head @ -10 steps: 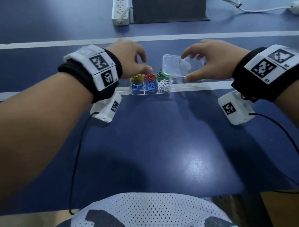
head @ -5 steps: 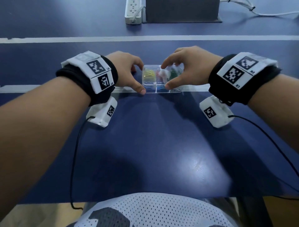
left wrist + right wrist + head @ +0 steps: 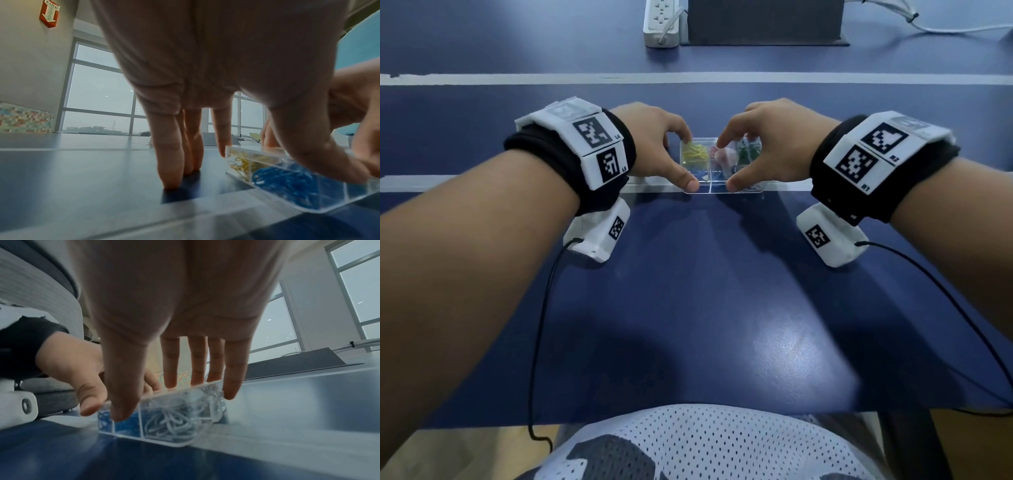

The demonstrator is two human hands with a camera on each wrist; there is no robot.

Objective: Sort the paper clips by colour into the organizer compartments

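Note:
The clear organizer (image 3: 709, 189) sits on the blue table with its clear lid down over the compartments. Yellow clips (image 3: 697, 154), green clips (image 3: 748, 153), blue clips (image 3: 287, 183) and white clips (image 3: 170, 421) lie in separate compartments. My left hand (image 3: 687, 161) holds its left end, thumb on the front of the lid and index finger at the far corner. The other left fingers (image 3: 170, 162) touch the table beside it. My right hand (image 3: 727, 164) holds the right part, thumb at the front edge and fingers (image 3: 196, 366) on the far edge of the lid.
A white power strip (image 3: 661, 24) and a dark box (image 3: 763, 20) stand at the back, with a white cable (image 3: 945, 29) to their right. White tape lines (image 3: 517, 79) cross the table. Black wrist cables (image 3: 541, 308) hang over the near edge.
A second ago my right hand held the lid up to the right of the open organizer. The lid now lies on the organizer, and both hands have closed in on it.

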